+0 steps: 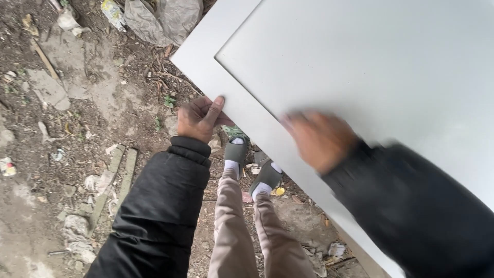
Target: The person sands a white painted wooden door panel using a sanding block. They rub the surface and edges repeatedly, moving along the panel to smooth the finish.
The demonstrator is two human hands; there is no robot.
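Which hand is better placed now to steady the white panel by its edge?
Probably the left hand: it grips the white panel's edge, thumb on top. The right hand lies flat on the face, blurred.

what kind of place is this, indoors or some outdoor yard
Most likely a rough outdoor yard or dump edge. The ground is bare dirt with twigs, a crumpled grey sack and scattered litter lie about, and the left hand grips a large white panel held above it.
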